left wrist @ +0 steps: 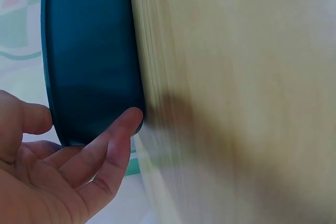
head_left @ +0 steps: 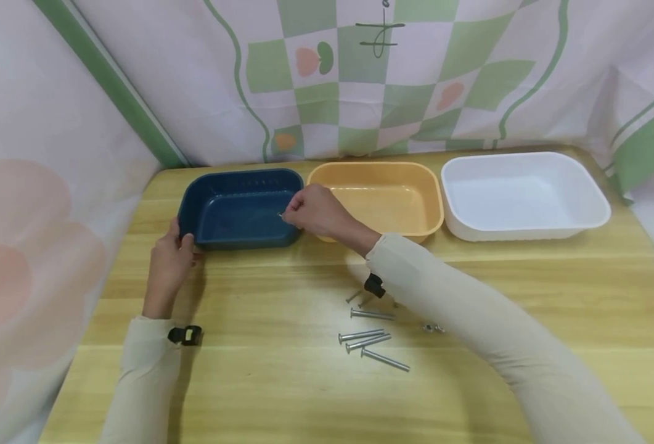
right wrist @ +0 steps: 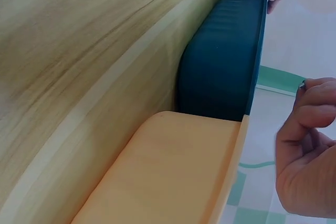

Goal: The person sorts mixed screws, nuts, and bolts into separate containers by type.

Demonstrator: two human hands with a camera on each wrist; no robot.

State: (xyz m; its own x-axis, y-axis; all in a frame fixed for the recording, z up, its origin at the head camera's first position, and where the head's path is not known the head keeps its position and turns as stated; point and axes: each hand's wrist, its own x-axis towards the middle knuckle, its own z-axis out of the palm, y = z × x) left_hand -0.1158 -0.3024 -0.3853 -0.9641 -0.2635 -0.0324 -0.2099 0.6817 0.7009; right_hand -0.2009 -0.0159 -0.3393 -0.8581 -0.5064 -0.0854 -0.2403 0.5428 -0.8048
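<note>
My left hand (head_left: 170, 262) grips the left end of the dark blue plastic tray (head_left: 238, 240), thumb at the rim and fingers against the outer wall (left wrist: 100, 77). Over that tray's right side is my right hand (head_left: 318, 211), pinching a small metal piece (head_left: 280, 214) between thumb and fingertips. Only the tip of the small metal piece (right wrist: 302, 85) shows in the right wrist view, so its exact kind is unclear. The right forearm passes over the front of the yellow tray (head_left: 382, 231).
A white tray (head_left: 526, 234) stands to the right of the yellow one. Several long bolts (head_left: 372, 314) lie on the wooden table (head_left: 260, 370), with small screws (head_left: 354, 296) behind them and nuts (head_left: 429, 328) beside the right sleeve. A patterned curtain (head_left: 360, 111) hangs behind.
</note>
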